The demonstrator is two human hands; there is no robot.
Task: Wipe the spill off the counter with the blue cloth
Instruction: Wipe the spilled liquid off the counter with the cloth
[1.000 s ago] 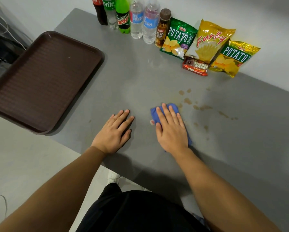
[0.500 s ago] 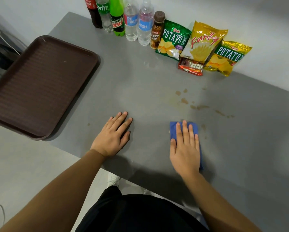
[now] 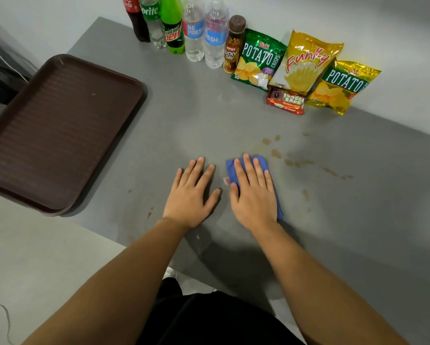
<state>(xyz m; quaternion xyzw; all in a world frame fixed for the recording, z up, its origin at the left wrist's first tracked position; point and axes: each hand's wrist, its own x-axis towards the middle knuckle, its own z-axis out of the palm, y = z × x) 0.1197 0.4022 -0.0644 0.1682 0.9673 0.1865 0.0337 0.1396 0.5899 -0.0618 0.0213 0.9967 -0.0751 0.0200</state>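
Note:
My right hand [image 3: 253, 195] lies flat on the folded blue cloth [image 3: 260, 161], pressing it onto the grey counter [image 3: 209, 115]. Only the cloth's far edge, left corner and right side show around my fingers. A brown spill [image 3: 275, 153] of small drops and smears spreads from just beyond the cloth toward the right, with a fainter mark [image 3: 305, 194] to the right of my hand. My left hand [image 3: 191, 195] rests palm down on the counter beside the cloth, fingers spread, holding nothing.
A dark brown tray [image 3: 59, 130] overhangs the counter's left edge. Several drink bottles [image 3: 194, 36] and snack bags [image 3: 306, 63] line the back wall, with a chocolate bar [image 3: 286, 102] in front of them. Small stains [image 3: 149, 212] sit near the front edge, left of my left hand.
My right hand slid the cloth right and toward me, then back left and away, ending close to my left hand. My left hand stayed put.

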